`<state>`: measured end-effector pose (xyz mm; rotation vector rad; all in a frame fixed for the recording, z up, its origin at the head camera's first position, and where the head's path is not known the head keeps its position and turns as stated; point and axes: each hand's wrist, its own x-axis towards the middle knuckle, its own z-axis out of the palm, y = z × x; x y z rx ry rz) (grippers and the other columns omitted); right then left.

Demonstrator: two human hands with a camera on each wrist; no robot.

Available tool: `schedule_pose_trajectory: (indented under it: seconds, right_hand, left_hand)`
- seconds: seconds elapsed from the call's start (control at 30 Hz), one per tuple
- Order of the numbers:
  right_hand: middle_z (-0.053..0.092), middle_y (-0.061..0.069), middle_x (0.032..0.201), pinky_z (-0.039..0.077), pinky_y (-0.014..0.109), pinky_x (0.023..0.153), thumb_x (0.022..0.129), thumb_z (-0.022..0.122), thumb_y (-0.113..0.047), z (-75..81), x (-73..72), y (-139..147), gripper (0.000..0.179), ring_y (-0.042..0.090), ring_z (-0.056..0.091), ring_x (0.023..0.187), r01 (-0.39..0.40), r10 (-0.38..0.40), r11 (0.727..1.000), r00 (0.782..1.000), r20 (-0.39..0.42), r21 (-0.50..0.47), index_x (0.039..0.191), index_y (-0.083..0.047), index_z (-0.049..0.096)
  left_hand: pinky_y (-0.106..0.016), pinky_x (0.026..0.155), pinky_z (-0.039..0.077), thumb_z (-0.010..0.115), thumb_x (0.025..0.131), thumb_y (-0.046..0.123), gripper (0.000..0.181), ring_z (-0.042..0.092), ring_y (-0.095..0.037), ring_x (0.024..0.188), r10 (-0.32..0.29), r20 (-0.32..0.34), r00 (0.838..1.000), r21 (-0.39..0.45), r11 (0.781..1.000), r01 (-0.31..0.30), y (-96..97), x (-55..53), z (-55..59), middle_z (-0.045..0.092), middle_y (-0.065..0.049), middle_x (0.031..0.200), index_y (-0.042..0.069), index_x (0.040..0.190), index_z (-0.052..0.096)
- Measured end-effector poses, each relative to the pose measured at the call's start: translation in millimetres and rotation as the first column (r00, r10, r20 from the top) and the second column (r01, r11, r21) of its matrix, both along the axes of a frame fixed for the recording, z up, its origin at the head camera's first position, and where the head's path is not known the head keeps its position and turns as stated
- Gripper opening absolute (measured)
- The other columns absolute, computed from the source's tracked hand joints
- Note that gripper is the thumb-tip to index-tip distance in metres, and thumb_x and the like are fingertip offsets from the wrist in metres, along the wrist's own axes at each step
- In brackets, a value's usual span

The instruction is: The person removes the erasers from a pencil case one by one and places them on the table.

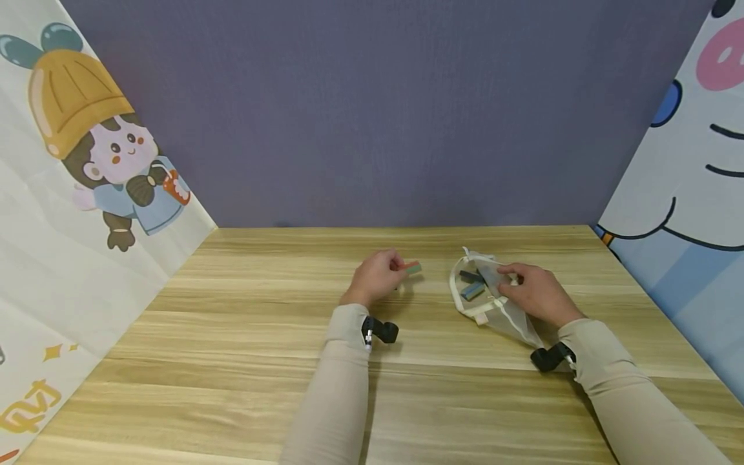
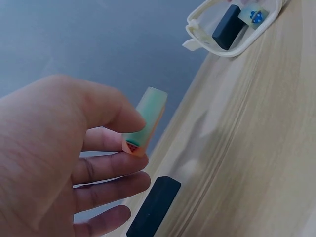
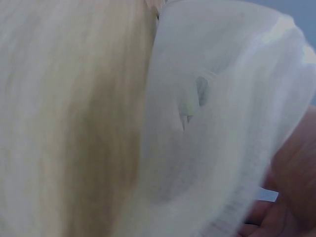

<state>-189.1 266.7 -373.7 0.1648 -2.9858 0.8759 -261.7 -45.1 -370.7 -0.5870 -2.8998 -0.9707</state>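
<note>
My left hand [image 1: 374,278] pinches a small green-and-orange block [image 2: 150,109] between thumb and index finger, raised above the table. In the left wrist view a black block [image 2: 155,206] lies on the wood just below the other fingers. To the right, a white mesh pouch [image 1: 508,320] lies with its mouth facing left. My right hand [image 1: 537,294] grips the pouch's upper edge between thumb and fingers. Inside the mouth are a dark block [image 2: 228,27] and a bluish block [image 1: 473,291]. White mesh fills much of the right wrist view and partly hides the hand.
The wood-grain table [image 1: 232,361] runs back to a grey-blue wall panel [image 1: 372,116]. Printed cloths with cartoon figures hang at the left [image 1: 35,213] and right. A black wrist camera [image 1: 380,330] sits on each cuff.
</note>
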Motion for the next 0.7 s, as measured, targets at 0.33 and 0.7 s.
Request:
schedule_pose_trajectory:
  seconds: [0.33,0.7]
  right_hand:
    - [0.059,0.017,0.105,0.041,0.032,0.057,0.092,0.055,-0.031,0.4,0.2,0.0,0.046,0.019,0.052,0.071,-0.003,0.003,1.000,1.000,0.001,-0.009,0.130,-0.007,0.052]
    - [0.059,0.015,0.103,0.040,0.032,0.057,0.092,0.055,-0.031,1.9,0.6,0.3,0.046,0.019,0.051,0.069,-0.013,0.013,1.000,1.000,0.014,-0.005,0.131,-0.007,0.051]
  left_hand:
    - [-0.030,0.065,0.044,0.063,0.086,0.034,0.011,0.055,-0.009,0.072,0.015,-0.004,1.000,-0.032,0.999,-0.016,2.3,1.4,-3.7,0.061,0.011,0.085,0.024,0.089,0.062]
    - [-0.033,0.072,0.042,0.061,0.085,0.042,0.017,0.055,-0.007,0.071,0.063,-0.052,0.997,-0.152,0.986,-0.070,14.4,4.2,-4.5,0.062,0.013,0.082,0.025,0.088,0.064]
